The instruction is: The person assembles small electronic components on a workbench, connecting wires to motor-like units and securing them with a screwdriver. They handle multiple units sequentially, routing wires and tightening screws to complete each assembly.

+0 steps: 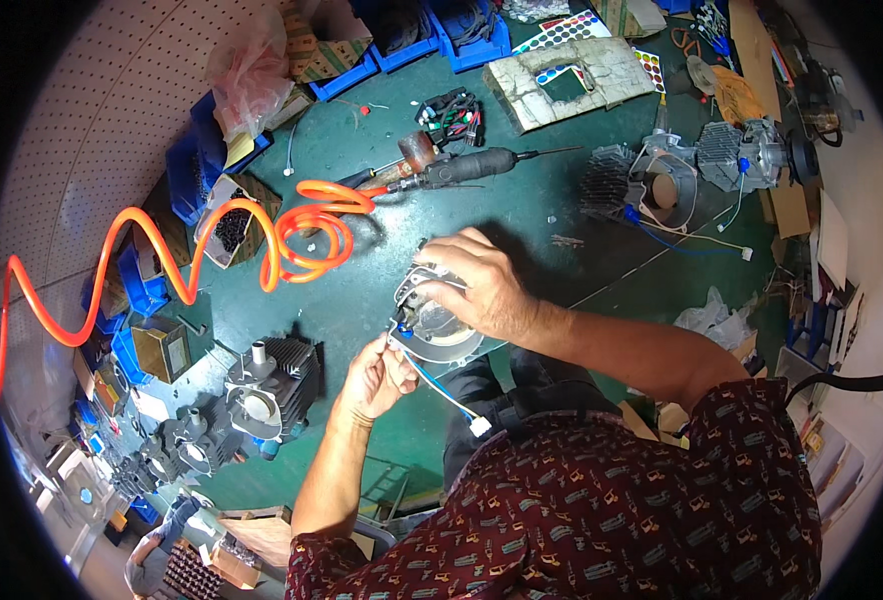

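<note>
A grey metal motor housing (450, 348) is held near the front edge of the green bench, its round open side up. My right hand (487, 288) is closed over its far side, thumb and fingers curled around the rim. At the near left edge of the housing, the fingers of my left hand (375, 380) pinch together where the wires (444, 392) come out; the exact contact is partly hidden. These blue and pale wires end in a white plug (480, 426) hanging toward me. A small blue part (405, 330) shows inside the housing.
Beyond my hands lies a black power screwdriver (472, 166) with a coiled orange air hose (307, 240). Finned motor housings stand at left (262, 400) and far right (662, 190). A worn board with a cutout (507, 95) and blue bins (402, 40) line the back.
</note>
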Motion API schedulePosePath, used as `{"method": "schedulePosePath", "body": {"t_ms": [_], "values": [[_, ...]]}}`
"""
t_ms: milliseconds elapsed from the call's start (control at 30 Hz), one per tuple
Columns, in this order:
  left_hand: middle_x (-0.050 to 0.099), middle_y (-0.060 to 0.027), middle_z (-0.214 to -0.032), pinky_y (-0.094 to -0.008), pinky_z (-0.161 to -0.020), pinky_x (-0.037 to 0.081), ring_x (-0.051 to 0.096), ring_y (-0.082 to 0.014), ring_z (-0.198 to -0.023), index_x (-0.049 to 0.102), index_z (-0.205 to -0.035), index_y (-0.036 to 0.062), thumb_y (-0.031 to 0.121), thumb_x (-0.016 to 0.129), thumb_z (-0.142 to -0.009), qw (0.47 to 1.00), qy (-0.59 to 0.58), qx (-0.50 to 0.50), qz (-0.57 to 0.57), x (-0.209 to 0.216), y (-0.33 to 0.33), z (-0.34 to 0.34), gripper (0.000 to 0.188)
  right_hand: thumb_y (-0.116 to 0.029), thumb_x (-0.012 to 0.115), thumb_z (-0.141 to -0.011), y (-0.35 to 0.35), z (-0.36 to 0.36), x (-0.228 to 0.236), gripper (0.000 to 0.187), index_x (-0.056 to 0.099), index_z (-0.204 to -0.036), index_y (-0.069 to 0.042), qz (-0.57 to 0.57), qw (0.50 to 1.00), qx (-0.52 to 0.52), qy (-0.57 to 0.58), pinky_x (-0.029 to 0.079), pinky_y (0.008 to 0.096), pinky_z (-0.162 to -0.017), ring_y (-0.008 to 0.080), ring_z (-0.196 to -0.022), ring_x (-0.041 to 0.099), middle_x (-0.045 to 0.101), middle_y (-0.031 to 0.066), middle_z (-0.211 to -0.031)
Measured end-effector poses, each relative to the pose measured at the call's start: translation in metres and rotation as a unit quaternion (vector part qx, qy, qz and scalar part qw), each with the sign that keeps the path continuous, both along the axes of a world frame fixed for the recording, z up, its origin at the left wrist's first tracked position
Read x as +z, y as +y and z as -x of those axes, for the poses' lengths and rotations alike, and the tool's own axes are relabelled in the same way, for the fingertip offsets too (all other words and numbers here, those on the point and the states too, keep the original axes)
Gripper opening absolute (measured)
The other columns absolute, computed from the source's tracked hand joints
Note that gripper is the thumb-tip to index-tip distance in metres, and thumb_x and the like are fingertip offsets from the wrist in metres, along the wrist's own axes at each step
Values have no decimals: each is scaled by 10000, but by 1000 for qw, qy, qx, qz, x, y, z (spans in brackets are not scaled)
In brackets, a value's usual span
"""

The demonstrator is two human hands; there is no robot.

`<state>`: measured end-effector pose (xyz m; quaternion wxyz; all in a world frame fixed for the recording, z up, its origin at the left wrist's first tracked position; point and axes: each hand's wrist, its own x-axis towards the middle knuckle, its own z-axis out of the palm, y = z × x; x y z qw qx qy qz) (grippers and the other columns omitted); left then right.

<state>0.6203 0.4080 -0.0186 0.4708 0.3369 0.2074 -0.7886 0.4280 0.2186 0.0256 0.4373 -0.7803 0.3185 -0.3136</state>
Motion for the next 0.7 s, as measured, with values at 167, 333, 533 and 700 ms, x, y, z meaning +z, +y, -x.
{"method": "schedulePosePath", "body": {"t_ms": [167, 333, 533, 700], "values": [[605, -7, -803, -290, -601, 465, 558, -110, -708, 669, -1092, 50, 247, 589, -1072, 974, -139, -115, 135, -2, -4, -7, 214, -134, 818, -805, -6, 2, -2, 325, 700, -1082, -9, 10, 1000, 11, -3, 542, 435, -887, 354, -1007, 657, 717, 164, -1072], [605, -6, -719, -300, -582, 458, 565, -110, -646, 694, -931, -15, 189, 618, -1051, 791, -503, -256, 237, 14, -15, -2, 249, -148, 808, -817, -2, 0, -2, 322, 696, -1078, 3, 8, 1000, 11, -10, 543, 436, -897, 360, -1014, 659, 716, 173, -1067], [623, -160, -704, -448, -663, 524, 639, -358, -677, 629, -799, -15, 72, 685, -926, 446, -771, -303, 339, 27, -24, 1, 164, -151, 807, -818, -3, 0, -7, 332, 700, -1093, 1, 16, 1000, 0, 1, 544, 442, -911, 355, -1037, 660, 716, 180, -1084], [628, -152, -750, -431, -682, 536, 642, -311, -694, 624, -851, -22, 80, 660, -952, 506, -755, -279, 310, 19, -16, 4, 148, -132, 809, -816, -2, 2, -4, 337, 699, -1106, 0, 14, 1000, 11, -2, 546, 442, -899, 361, -1018, 658, 718, 171, -1090]]}}
